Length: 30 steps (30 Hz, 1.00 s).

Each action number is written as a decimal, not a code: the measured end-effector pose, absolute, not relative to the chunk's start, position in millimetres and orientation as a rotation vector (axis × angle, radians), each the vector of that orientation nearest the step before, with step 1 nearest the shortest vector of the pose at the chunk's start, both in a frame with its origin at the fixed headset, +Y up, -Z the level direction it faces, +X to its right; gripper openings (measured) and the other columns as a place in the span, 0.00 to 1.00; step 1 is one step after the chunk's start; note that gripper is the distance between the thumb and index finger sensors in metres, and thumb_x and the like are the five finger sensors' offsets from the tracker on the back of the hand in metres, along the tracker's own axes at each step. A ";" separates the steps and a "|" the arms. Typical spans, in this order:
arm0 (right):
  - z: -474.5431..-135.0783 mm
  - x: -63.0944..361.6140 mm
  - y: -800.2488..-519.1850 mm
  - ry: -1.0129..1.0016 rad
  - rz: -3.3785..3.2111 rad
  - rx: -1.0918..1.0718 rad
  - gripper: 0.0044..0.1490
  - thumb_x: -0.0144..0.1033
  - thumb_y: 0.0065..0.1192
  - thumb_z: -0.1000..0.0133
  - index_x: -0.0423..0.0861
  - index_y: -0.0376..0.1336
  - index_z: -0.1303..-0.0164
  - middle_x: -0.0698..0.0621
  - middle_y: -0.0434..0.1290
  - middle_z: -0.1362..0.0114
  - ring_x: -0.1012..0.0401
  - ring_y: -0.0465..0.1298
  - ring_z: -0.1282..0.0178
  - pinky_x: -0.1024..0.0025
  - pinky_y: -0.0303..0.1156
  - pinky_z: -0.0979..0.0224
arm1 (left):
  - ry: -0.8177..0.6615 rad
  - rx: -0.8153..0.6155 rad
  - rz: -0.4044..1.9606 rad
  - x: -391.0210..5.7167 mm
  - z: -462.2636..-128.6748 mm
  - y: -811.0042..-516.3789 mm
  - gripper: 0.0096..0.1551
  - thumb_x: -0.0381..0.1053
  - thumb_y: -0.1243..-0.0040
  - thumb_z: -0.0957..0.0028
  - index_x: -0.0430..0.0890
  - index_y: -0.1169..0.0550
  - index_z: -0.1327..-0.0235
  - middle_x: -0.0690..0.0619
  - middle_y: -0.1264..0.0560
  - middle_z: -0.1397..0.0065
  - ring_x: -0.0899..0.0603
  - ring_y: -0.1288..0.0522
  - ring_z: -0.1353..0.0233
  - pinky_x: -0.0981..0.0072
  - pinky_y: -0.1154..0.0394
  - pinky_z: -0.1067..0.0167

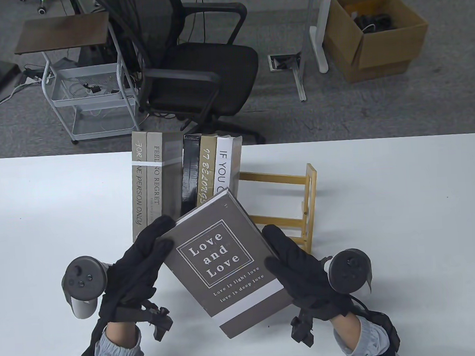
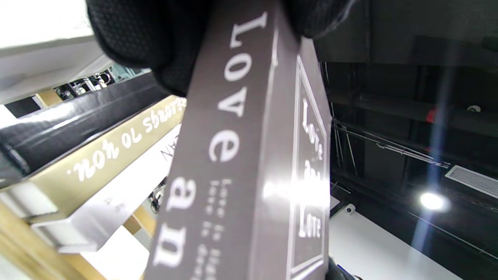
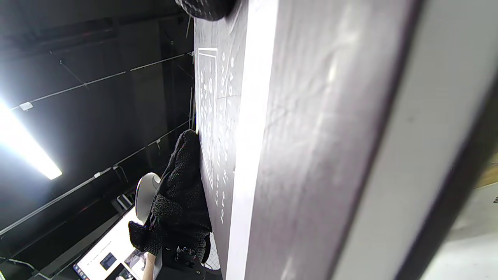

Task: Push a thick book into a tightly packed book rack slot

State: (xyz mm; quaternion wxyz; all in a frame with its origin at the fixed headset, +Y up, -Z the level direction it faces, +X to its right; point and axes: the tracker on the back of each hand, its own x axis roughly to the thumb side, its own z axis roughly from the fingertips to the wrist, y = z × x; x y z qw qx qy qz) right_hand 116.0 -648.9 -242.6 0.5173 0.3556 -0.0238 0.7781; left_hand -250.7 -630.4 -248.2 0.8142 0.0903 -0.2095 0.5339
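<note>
Book [image 1: 227, 264] titled "Love and Love"

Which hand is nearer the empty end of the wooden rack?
Right. The right hand grips the book just before the wooden rack; the left hand sits across it.

Open rack bay, right side
We see bare rack [image 1: 300, 206] right of white book [image 1: 225, 166]; standing books [image 1: 156, 179] block left.
</note>
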 end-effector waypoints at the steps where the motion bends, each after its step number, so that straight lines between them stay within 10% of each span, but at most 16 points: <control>1: -242.6 116.1 -648.8 -0.059 1.872 0.855 0.43 0.32 0.45 0.28 0.23 0.38 0.13 0.23 0.57 0.22 0.34 0.66 0.34 0.32 0.57 0.29 | -0.447 0.207 1.137 -250.3 -247.9 -630.3 0.30 0.62 0.51 0.28 0.57 0.36 0.14 0.40 0.26 0.28 0.40 0.19 0.38 0.50 0.20 0.37; 18: -234.5 123.5 -638.5 -0.130 2.286 0.876 0.44 0.38 0.41 0.26 0.25 0.38 0.10 0.18 0.47 0.15 0.22 0.54 0.24 0.20 0.41 0.28 | -0.353 0.370 1.093 -251.0 -232.6 -618.0 0.29 0.63 0.51 0.28 0.54 0.32 0.17 0.39 0.23 0.33 0.42 0.17 0.47 0.64 0.15 0.50; 30: -237.0 119.1 -644.8 0.043 2.671 0.778 0.51 0.51 0.39 0.27 0.30 0.33 0.08 0.20 0.32 0.11 0.17 0.35 0.21 0.16 0.28 0.36 | -0.036 0.956 0.640 -239.5 -176.2 -546.9 0.29 0.65 0.52 0.26 0.51 0.31 0.20 0.41 0.22 0.36 0.45 0.17 0.51 0.66 0.16 0.54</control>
